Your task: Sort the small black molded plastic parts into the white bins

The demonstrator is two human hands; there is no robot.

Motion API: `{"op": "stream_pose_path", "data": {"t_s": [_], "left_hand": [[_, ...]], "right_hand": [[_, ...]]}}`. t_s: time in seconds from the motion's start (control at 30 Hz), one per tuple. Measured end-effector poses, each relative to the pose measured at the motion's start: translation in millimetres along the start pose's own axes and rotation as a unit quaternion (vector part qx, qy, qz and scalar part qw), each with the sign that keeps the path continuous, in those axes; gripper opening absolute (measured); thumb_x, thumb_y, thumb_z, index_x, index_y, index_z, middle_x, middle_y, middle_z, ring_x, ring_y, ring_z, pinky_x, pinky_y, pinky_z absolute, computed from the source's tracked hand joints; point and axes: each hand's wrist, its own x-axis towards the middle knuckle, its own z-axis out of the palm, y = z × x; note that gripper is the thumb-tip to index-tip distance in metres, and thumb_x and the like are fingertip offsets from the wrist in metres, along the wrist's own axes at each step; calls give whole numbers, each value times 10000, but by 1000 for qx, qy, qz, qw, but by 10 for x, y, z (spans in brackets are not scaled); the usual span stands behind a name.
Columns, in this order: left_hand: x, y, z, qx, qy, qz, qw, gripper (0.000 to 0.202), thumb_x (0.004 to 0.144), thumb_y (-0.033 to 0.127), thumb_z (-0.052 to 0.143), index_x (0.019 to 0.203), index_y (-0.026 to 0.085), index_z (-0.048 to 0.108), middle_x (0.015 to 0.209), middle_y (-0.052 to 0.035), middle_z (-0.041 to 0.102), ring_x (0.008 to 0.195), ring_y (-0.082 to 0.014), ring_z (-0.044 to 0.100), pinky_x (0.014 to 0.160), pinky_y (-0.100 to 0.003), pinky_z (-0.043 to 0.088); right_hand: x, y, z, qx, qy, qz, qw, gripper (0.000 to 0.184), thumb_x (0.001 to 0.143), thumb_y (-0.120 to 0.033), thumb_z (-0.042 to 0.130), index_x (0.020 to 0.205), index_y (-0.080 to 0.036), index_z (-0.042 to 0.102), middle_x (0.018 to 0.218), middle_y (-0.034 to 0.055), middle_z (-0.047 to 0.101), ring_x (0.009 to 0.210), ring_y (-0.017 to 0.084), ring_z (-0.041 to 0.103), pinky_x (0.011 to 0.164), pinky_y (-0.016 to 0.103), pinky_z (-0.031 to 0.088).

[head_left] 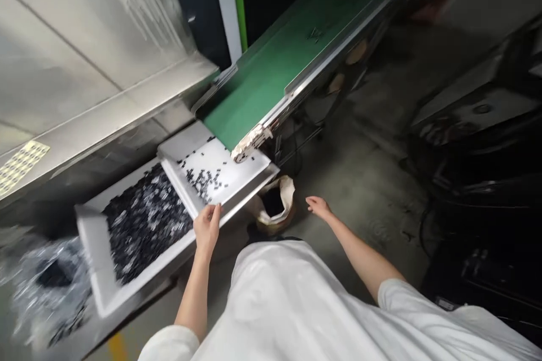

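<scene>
A big steel machine [97, 51] fills the upper left of the frame. A green conveyor belt [275, 79] runs from the top toward the middle. A dark machine [474, 113] stands at the right, and the concrete floor [359, 180] lies below. At the lower left, a white bin [94, 248] holds a big heap of small black pieces [144, 220]. A white tray [243, 175] sits in the middle of the frame, under the belt's end and against the bin. More of the black pieces are spread on it. A clear plastic bag [46, 287] lies in the bottom left corner, and a cloth sack [275, 208] sits on the floor.

Your left hand [207, 231] is on the tray's front rim. Its fingers [214, 213] touch the rim, but you can't tell if they grip it. Your right hand [319, 207] is open, holds nothing, and is near the sack.

If the tray gets bumped or tipped, the black pieces could slide off and fall on the floor.
</scene>
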Motion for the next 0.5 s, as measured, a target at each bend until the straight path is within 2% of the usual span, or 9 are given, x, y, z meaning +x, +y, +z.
{"op": "stream_pose_path", "data": {"t_s": [0.07,0.13,0.2,0.3,0.4,0.5], "left_hand": [[109,84,150,-41,-8,13,999,430,939,589,541,779,228,710,832,-41,771,859,-242,713,828,-334,526],[181,203,264,-66,-21,36,997,433,932,598,552,768,233,716,831,-43,771,854,-249,720,815,-339,535],[224,356,332,-73,-24,48,996,438,929,608,554,750,243,717,822,-40,768,840,-255,722,788,-341,542],[287,619,394,-86,13,27,996,434,927,610,562,731,257,720,825,-37,766,847,-267,729,717,-333,549],[445,929,472,-96,82,18,992,389,909,601,600,742,272,723,848,-39,767,866,-285,737,704,-353,568],[794,1413,614,-97,145,52,983,291,880,588,651,891,309,734,906,-43,767,865,-300,728,782,-418,599]], "right_hand": [[112,-136,-411,17,58,-18,998,183,874,-337,665,747,-206,649,686,51,684,569,204,673,486,252,493],[294,-405,-875,39,117,-51,991,216,891,-395,654,782,-208,657,754,75,711,596,199,684,501,255,519],[536,-786,-1352,63,168,-95,979,264,914,-459,628,838,-210,670,821,94,727,648,196,695,534,259,545],[982,-1471,-2031,98,224,-164,956,314,928,-505,605,922,-203,690,871,95,729,704,185,687,561,250,550],[1493,-2172,-2671,127,273,-298,906,302,920,-466,629,967,-183,722,838,72,724,683,167,662,579,246,544],[2108,-2806,-3351,114,307,-418,847,290,933,-434,637,1003,-176,749,845,61,729,704,169,673,590,245,543]]}}
